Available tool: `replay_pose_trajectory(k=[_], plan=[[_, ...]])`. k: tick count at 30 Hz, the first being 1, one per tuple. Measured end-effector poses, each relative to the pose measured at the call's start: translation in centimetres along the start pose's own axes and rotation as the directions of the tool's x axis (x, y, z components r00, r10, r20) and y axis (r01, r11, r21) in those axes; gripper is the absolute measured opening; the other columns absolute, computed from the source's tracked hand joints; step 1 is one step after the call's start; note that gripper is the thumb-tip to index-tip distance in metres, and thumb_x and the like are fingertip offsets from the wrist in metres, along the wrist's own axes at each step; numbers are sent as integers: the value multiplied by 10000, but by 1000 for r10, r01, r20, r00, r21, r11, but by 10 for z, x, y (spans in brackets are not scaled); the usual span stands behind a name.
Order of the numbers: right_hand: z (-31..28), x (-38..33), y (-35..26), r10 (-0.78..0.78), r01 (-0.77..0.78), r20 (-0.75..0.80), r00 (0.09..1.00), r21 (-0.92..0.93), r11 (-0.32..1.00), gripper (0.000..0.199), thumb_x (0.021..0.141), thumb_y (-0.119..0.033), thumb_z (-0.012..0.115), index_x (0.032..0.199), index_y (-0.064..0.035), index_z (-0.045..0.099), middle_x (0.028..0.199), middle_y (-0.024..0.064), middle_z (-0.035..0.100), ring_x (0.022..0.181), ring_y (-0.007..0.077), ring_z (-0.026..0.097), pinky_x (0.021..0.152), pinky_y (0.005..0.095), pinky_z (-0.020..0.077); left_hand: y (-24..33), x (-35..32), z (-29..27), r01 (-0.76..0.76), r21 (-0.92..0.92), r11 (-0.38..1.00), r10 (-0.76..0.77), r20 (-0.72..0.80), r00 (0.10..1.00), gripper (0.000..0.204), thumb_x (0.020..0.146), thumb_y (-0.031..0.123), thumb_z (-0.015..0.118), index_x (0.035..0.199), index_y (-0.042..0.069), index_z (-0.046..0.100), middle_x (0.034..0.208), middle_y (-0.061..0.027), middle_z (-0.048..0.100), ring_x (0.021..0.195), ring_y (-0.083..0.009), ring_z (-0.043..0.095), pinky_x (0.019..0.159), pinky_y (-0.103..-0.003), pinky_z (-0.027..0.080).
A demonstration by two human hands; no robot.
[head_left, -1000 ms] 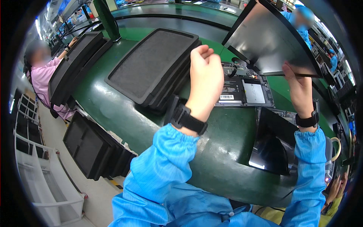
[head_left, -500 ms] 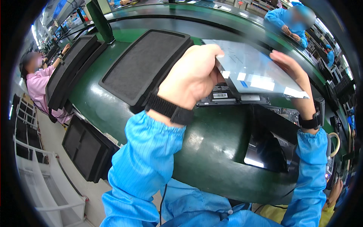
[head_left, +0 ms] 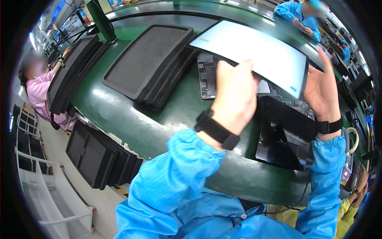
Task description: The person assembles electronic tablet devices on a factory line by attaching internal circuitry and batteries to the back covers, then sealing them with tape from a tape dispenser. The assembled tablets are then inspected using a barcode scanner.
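Raised over the bench is a laptop lid [head_left: 254, 51], a flat pale panel with dark edges and a small blue sticker at one corner. My left hand [head_left: 236, 91] grips its near edge, thumb on top and fingers hidden underneath. At its right end, my right hand [head_left: 321, 91] holds the edge against the palm, with one finger sticking up clear of it. Below lies an opened laptop base [head_left: 207, 81] with bare inner parts, mostly covered by the lid and my left hand. A glossy black panel [head_left: 274, 147] rests on the bench nearer to me.
Stacked black foam trays [head_left: 147, 59] stand left of the laptop base, with another stack [head_left: 73, 71] farther left. More trays [head_left: 95, 155] sit low beside the green bench [head_left: 119, 107]. Co-workers in pink [head_left: 39, 85] and blue [head_left: 288, 10] are nearby.
The lid has turned and tilted so its pale face shows more fully. My left hand has shifted right and down along its near edge. My right hand has moved down onto its right end.
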State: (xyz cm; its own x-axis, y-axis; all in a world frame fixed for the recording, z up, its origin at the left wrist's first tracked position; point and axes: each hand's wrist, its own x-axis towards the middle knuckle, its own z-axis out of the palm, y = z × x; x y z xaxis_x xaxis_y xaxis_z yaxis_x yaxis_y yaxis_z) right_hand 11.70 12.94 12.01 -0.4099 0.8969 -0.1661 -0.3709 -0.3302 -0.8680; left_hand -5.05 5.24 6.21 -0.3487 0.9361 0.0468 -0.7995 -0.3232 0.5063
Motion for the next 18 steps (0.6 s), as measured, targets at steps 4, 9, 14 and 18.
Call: replay_pose_trajectory(k=[4,9,14,18], plan=[[-20,21,14,-47,-1,-163,985,-284,959,372,893,-260,597,1129,24,550,1059,125,629,892,187,632,759,299,524,-28,-2,2,2,265,964,-9,25,1000,228,875,69,551,1073,-18,478,1020,-89,554,938,-169,553,859,-343,473],[-61,54,-5,-2,-72,-186,983,-393,917,343,865,-280,639,1085,-22,581,1012,62,630,895,153,603,778,254,482,0,-8,-40,43,701,712,-130,71,989,443,852,73,529,1220,-121,378,1133,-222,536,1029,-246,582,890,-321,492],[-75,67,-16,57,-118,-160,986,-406,906,320,860,-253,651,1069,-19,591,1037,72,630,909,149,600,782,255,478,18,31,-81,22,644,765,67,-114,991,433,878,6,448,1268,-143,333,1171,-237,525,1063,-256,562,904,-313,473],[-79,70,-15,98,-141,-120,988,-431,891,290,869,-254,637,1033,-16,611,987,64,650,850,129,620,737,249,489,7,69,-104,-152,835,529,208,46,977,373,864,-24,412,1230,-94,390,1168,-231,537,1072,-264,564,926,-331,453]])
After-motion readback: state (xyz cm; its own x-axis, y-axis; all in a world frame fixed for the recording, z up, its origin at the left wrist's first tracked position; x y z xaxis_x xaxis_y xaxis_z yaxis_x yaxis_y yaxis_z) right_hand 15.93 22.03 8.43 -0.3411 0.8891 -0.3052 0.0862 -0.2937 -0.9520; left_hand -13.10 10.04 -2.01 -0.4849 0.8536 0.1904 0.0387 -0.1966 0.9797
